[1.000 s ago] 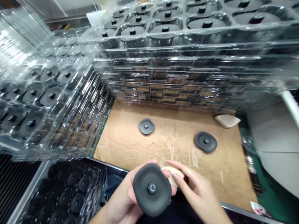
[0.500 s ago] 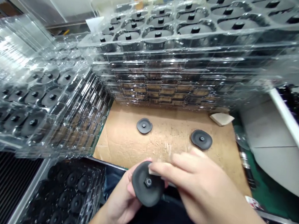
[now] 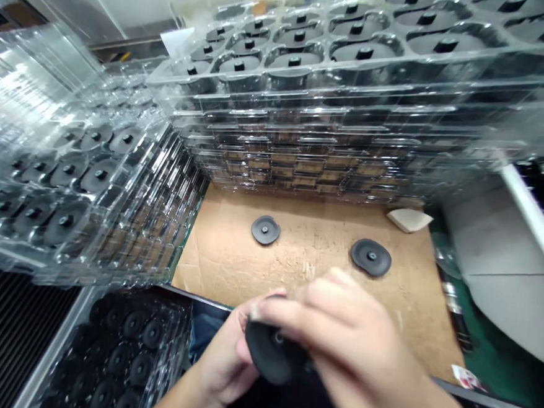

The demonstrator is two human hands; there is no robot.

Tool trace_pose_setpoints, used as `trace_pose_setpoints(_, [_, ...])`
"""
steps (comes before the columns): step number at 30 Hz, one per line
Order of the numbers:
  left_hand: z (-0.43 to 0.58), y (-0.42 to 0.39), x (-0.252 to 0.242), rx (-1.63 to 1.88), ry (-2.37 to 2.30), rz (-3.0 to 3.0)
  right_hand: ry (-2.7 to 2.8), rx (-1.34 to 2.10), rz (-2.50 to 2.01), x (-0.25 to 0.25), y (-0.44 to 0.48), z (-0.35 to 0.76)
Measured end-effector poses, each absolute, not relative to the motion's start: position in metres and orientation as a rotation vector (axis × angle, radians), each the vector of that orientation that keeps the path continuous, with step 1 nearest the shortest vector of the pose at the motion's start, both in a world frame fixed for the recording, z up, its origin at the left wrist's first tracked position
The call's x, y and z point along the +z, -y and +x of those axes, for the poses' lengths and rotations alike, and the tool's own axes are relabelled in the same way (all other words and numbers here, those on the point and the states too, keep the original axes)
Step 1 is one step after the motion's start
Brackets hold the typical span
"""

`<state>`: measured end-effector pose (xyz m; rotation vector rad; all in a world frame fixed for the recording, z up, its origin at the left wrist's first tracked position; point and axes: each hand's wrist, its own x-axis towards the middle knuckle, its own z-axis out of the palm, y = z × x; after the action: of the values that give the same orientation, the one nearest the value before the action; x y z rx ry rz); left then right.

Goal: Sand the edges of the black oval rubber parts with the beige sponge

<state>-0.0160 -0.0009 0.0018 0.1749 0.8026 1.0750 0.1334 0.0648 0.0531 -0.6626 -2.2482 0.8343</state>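
Note:
My left hand (image 3: 221, 356) cradles a black rubber-like disc (image 3: 268, 353) with a central stud, its fingers behind the disc. My right hand (image 3: 350, 340), blurred by motion, lies over the disc and covers much of its face. A pale pad seen earlier in my right fingers is hidden now. Two similar black discs (image 3: 265, 229) (image 3: 371, 257) lie apart on a cardboard sheet (image 3: 315, 257) beyond my hands. A pale wedge-shaped pad (image 3: 409, 220) lies at the sheet's far right corner.
Tall stacks of clear plastic trays (image 3: 278, 108) holding black discs stand behind the cardboard, and another stack (image 3: 160, 202) stands to its left. A dark tray of discs (image 3: 126, 349) sits low on the left. Green matting (image 3: 490, 343) and a small printed paper (image 3: 465, 376) lie right.
My right hand has moved left and up over the disc, now covering most of it. The disc has tilted in my left hand, and the pale pad no longer shows.

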Motion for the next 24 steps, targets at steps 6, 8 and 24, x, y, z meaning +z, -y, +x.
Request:
trace_pose_setpoints(6, [-0.028,-0.001,-0.001,1.182,-0.599,0.176,1.931,1.281,-1.196,0.010,-0.067,0.179])
trace_pose_setpoints(8, [-0.029,-0.003,-0.001,1.186,-0.562,0.170,1.715,1.379,-1.390,-0.014,-0.062,0.180])
trace_pose_setpoints(24, [-0.023,-0.006,-0.001,1.184,-0.625,0.084,1.559,1.551,-1.506,-0.052,-0.052,0.152])
